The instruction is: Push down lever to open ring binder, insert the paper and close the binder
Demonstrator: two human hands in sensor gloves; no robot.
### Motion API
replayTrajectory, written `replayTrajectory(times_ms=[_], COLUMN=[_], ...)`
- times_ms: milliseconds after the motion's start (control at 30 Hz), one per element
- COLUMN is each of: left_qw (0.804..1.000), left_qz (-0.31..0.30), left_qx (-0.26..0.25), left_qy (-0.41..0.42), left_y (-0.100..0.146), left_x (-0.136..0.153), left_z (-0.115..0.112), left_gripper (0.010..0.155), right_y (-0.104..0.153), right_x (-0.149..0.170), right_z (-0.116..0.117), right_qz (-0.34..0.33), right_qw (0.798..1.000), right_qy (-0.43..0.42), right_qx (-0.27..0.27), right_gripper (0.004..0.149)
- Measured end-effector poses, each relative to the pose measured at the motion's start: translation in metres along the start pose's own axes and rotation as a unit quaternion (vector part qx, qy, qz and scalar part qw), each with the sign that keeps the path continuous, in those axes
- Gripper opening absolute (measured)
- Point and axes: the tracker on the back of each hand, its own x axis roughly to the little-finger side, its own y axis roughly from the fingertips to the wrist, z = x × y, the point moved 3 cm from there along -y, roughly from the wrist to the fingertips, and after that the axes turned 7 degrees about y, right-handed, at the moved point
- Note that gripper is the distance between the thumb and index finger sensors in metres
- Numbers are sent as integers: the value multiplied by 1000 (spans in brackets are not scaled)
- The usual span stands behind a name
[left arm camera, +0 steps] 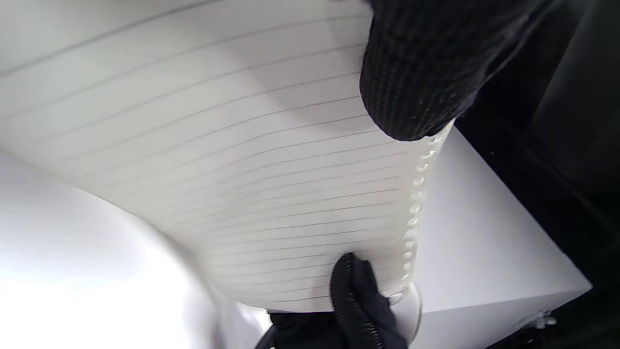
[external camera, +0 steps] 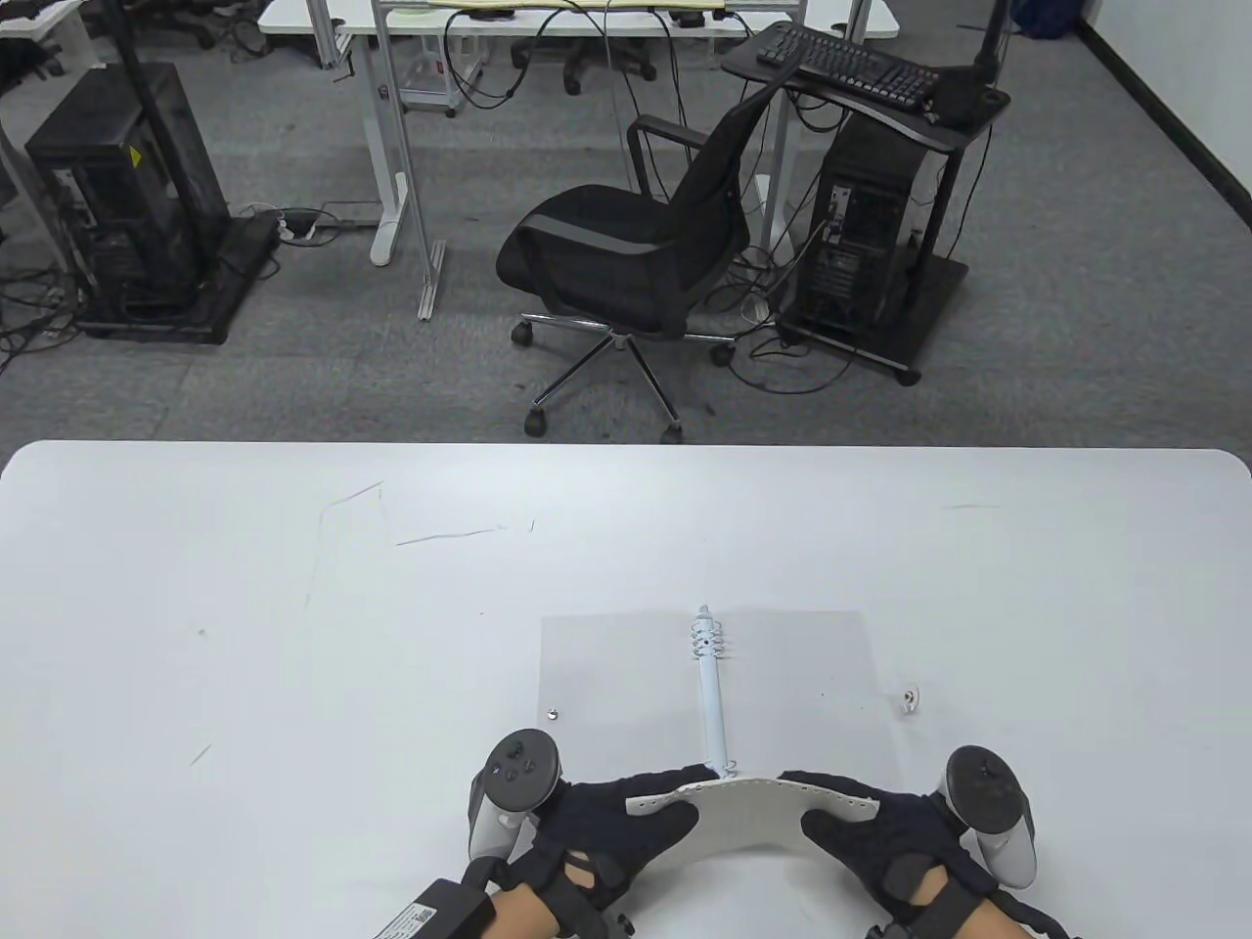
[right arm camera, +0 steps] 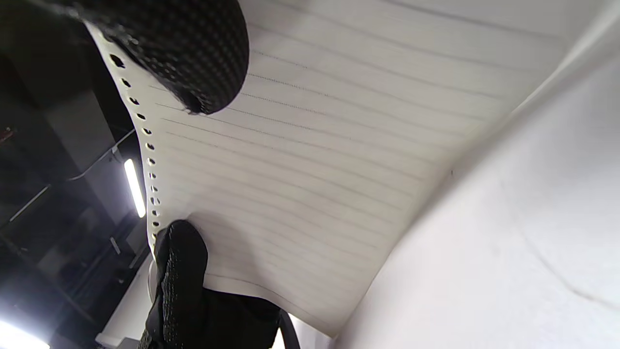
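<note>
An open grey ring binder (external camera: 606, 675) lies flat on the white table (external camera: 245, 606), its white ring spine (external camera: 711, 690) running toward me. I hold a lined, hole-punched sheet of paper (external camera: 748, 817) bowed upward just in front of the binder's near edge. My left hand (external camera: 626, 822) pinches the sheet's left end and my right hand (external camera: 861, 827) pinches its right end. The punched edge (left arm camera: 414, 208) faces the binder. In the wrist views a black gloved thumb (left arm camera: 411, 72) lies over the ruled paper (right arm camera: 315, 160) near the holes.
A small metal snap (external camera: 911, 698) lies on the table right of the binder and another stud (external camera: 554, 713) sits at the cover's left corner. Beyond the far table edge stand an office chair (external camera: 626, 245) and computer carts (external camera: 871, 245).
</note>
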Motion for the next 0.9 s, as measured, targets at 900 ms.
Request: replayTrajectory(times_ms=[900], left_qw=[964], left_qz=[-31], left_qx=[-60], left_qy=[257], left_y=[9], left_x=[-10], left_z=[12], left_gripper=[39], right_y=[4], right_x=[-7], right_z=[-12], right_qz=[-27], right_qw=[991], right_qy=[-128], right_qx=[26], right_gripper=[51])
